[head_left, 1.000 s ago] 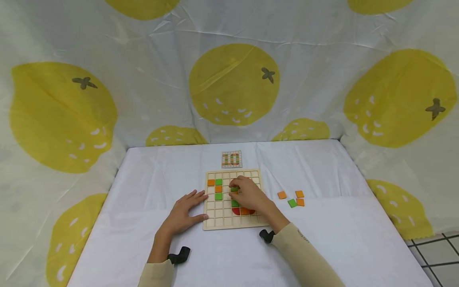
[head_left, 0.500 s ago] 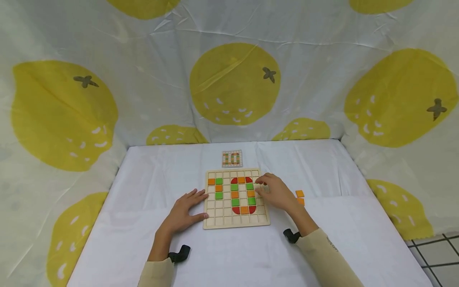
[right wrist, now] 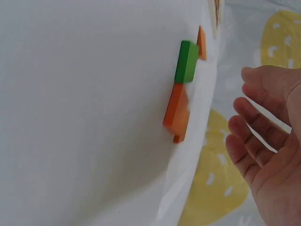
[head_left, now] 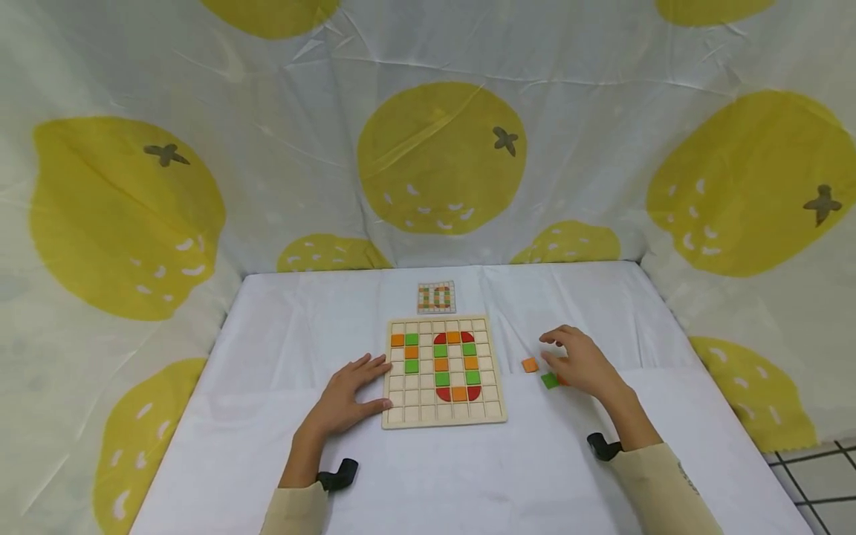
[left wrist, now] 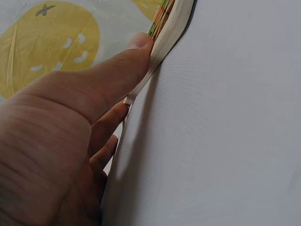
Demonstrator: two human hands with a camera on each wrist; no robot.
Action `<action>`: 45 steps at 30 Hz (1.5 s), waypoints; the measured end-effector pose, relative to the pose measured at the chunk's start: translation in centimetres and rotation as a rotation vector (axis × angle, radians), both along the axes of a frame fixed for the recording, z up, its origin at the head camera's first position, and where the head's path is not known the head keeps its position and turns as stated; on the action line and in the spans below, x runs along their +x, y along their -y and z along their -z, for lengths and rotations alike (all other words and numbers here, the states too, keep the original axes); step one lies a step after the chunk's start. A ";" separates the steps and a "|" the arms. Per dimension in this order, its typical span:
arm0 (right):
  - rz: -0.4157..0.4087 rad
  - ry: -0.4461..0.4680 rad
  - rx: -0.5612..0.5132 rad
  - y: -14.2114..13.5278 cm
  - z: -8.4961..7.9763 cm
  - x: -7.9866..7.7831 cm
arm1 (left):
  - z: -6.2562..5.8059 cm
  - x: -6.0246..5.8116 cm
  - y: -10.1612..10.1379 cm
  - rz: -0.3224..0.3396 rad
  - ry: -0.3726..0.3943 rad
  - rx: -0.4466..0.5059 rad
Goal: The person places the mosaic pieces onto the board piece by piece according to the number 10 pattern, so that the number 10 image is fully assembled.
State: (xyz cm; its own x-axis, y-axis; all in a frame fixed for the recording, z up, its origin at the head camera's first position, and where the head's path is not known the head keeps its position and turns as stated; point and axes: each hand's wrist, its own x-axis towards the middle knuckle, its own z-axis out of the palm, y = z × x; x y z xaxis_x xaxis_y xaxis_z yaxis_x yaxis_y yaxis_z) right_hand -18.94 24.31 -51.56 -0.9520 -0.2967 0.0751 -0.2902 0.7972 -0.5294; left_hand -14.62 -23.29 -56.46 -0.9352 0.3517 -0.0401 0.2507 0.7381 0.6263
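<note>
My left hand [head_left: 354, 390] rests against the left edge of a wooden grid board [head_left: 428, 412], its thumb touching the rim in the left wrist view. Red, orange and green tiles in the board form a closed "0" ring, with a shorter group of orange and green squares [head_left: 411, 353] to its left. To the right of the board, my right hand [head_left: 580, 362] hovers over loose tiles, fingers loosely bent and holding nothing. A green tile [right wrist: 186, 61] and orange tiles [right wrist: 176, 106] lie below it; the hand partly covers them in the head view.
A small printed card [head_left: 436, 297] showing a coloured "10" lies behind the board. White cloth [head_left: 301, 319] covers the table, and a lemon-patterned curtain [head_left: 441, 156] hangs at the back and sides. Floor tiles [head_left: 822, 475] show at the lower right.
My right hand has moved right, off the board and over the loose tiles, uncovering the whole "0" ring. My left hand has stayed at the board's edge.
</note>
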 end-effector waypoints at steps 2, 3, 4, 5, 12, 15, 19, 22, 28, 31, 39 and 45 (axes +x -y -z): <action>0.016 0.017 0.009 -1.1 0.2 0.3 | 0.0 0.1 -0.1 -0.003 0.002 0.004; 0.022 0.024 0.016 -1.6 0.3 0.4 | 0.0 0.1 -0.1 -0.005 0.000 0.004; 0.022 0.027 0.020 -2.0 0.4 0.5 | 0.0 0.1 -0.1 -0.007 0.000 0.001; 0.020 0.029 0.022 -2.4 0.5 0.6 | 0.0 0.2 -0.2 -0.008 -0.002 -0.001; -0.037 -0.005 0.039 -4.0 1.9 0.9 | -0.1 0.3 -0.3 -0.012 0.002 -0.001; -0.069 -0.010 0.034 -4.3 2.5 1.1 | -0.1 0.2 -0.3 -0.011 0.001 -0.008; -0.075 -0.006 0.033 -4.5 2.9 1.4 | -0.1 0.3 -0.4 0.004 -0.005 -0.006; -0.073 -0.006 0.051 -4.6 2.9 1.4 | -0.1 0.3 -0.4 0.007 -0.018 -0.002; -0.049 0.004 0.081 -4.4 2.9 1.1 | -0.2 0.3 -0.3 0.013 -0.054 -0.002; -0.024 0.008 0.081 -4.3 2.9 1.0 | -0.3 0.1 -0.2 0.017 -0.052 -0.004; 0.006 0.019 0.077 -4.2 2.9 0.9 | -0.1 0.2 -0.1 0.004 -0.022 -0.001; 0.019 0.004 0.065 -3.7 2.0 0.7 | 0.0 0.1 0.0 0.014 -0.038 -0.003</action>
